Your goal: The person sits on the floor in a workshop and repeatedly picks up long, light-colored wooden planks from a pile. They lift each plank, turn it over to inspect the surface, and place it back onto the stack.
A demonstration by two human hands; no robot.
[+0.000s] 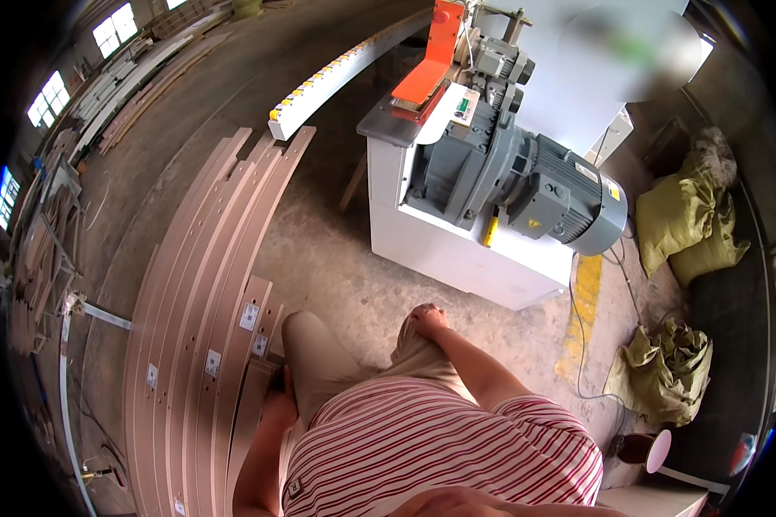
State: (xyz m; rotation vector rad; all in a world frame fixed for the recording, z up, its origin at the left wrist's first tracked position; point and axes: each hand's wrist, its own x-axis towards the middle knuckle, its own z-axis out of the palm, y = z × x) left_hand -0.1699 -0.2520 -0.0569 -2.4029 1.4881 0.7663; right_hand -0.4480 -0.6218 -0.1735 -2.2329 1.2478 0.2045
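My right hand (428, 320) rests on my bent right knee, fingers curled over the beige trouser cloth, with no tool visible in it. My left hand (279, 405) hangs beside my left thigh, close to a stack of long brown boards (220, 250); its fingers are mostly hidden, so its grip cannot be made out. Small holes run along the boards, and several carry white labels (248, 316). Ahead of my right knee stands a white machine cabinet (457, 271) with a big grey motor and gearbox (547, 194) on it.
A roller rail (345, 69) runs from the board ends to the far side. An orange guard (427, 73) tops the machine. Yellow-green sacks (685, 215) and a crumpled sack (668, 370) lie right, near a floor cable (580, 345). A metal frame (65, 388) stands left.
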